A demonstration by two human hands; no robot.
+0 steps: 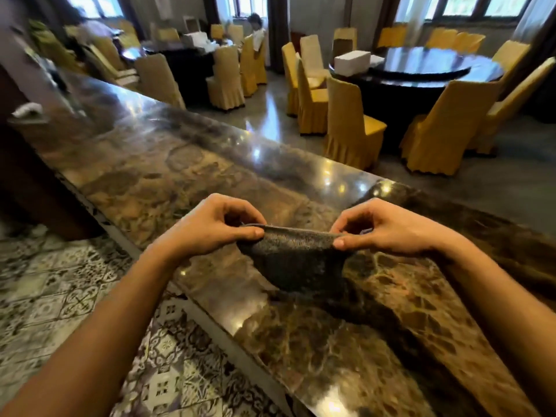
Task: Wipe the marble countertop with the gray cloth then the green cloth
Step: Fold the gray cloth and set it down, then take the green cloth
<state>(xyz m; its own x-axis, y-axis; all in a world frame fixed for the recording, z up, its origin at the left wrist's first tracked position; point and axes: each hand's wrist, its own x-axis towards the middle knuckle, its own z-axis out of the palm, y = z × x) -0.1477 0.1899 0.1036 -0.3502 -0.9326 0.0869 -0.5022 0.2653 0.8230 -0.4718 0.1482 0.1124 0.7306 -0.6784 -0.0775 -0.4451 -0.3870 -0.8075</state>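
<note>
Head view shows both hands, left hand (210, 225) and right hand (383, 227), pinching the gray cloth (296, 257) by its top edge just above the counter (186, 173), so wiping looks barely begun, green cloth nowhere visible.

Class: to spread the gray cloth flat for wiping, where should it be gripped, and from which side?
Grip the gray cloth at its top edge's two ends, from above, as the left hand and right hand pinch it now; it hangs slack between them over the marble countertop.
</note>
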